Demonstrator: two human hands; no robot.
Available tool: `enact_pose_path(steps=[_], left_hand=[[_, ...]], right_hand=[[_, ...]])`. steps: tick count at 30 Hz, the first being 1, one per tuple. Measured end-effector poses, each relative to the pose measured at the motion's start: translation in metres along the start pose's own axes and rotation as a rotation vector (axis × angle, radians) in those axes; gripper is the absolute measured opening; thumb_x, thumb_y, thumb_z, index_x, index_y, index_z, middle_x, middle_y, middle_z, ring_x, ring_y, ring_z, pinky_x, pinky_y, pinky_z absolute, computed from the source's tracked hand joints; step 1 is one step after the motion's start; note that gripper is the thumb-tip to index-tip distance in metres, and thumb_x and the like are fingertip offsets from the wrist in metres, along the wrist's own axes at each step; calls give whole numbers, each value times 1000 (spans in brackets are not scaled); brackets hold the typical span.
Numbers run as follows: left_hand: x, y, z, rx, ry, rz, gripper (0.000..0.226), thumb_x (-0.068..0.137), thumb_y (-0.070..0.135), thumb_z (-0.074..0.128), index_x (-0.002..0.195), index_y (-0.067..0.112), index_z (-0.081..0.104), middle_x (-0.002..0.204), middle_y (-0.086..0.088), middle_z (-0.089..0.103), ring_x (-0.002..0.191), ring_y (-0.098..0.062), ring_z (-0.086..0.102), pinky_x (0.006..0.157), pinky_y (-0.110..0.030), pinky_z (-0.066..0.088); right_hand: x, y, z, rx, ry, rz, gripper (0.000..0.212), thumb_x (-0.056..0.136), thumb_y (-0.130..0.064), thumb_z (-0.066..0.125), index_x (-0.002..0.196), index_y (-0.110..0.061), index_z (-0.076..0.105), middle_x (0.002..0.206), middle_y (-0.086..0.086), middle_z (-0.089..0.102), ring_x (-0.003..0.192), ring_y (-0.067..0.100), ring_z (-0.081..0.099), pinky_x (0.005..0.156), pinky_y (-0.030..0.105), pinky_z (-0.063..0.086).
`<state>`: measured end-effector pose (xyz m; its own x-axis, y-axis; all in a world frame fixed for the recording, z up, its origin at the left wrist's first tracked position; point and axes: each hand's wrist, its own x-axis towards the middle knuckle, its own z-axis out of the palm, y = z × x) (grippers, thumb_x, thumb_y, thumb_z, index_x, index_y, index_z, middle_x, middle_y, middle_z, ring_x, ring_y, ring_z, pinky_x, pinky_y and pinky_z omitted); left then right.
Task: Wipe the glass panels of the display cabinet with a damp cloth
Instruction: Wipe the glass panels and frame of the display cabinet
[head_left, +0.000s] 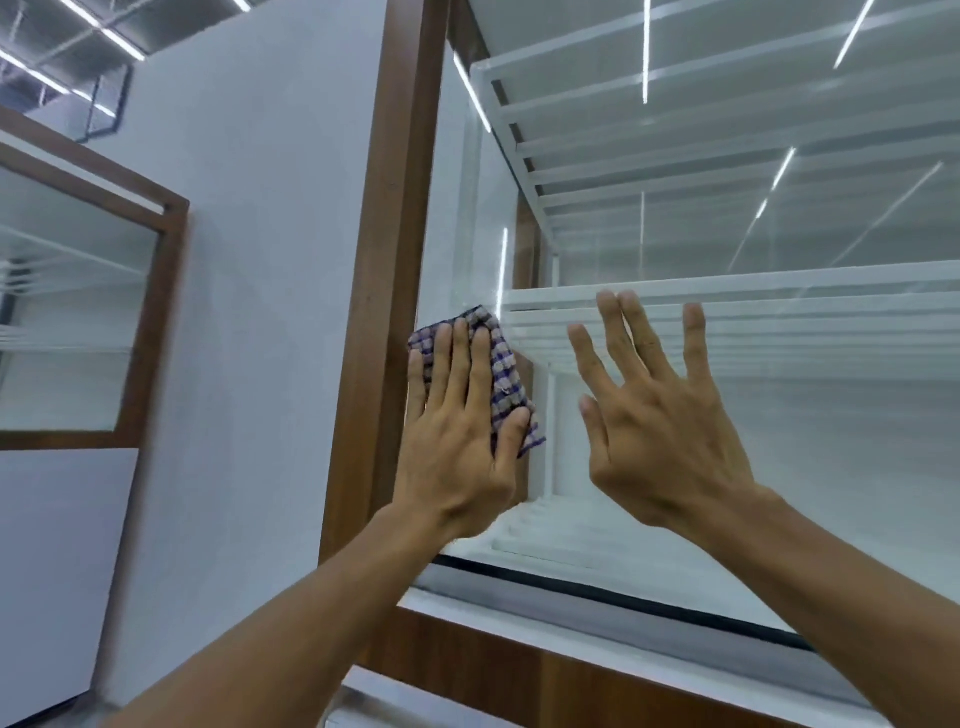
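Note:
A large glass panel (727, 441) fills the front of the display cabinet, set in a brown wooden frame (387, 260). My left hand (457, 431) lies flat on a folded blue-and-white checked cloth (504, 369) and presses it against the glass at the panel's left edge, right beside the frame. The fingers cover most of the cloth. My right hand (660, 421) is spread flat with fingers apart on the glass just to the right, holding nothing. White shelves (727, 306) show behind the glass.
A plain white wall (249, 312) stands left of the frame. Farther left is a second wood-framed glass panel (78, 291). A dark strip and a white ledge (571, 618) run along the bottom of the glass. Ceiling lights reflect in the panel.

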<state>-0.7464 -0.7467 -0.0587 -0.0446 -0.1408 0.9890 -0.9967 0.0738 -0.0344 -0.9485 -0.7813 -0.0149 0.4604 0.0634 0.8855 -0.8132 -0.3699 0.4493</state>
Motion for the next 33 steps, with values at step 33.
enact_pose_path(steps=[33], left_hand=[[75,296,41,-57,-79,575,72,106,51,20,165,13,3,172,-13,-6,159,-26,-12,129,-51,-4]], right_hand=[[-127,227,-109,-137,20,382,66,99,-29,29,163,-15,15,171,15,-3,158,27,-8,127,56,-6]])
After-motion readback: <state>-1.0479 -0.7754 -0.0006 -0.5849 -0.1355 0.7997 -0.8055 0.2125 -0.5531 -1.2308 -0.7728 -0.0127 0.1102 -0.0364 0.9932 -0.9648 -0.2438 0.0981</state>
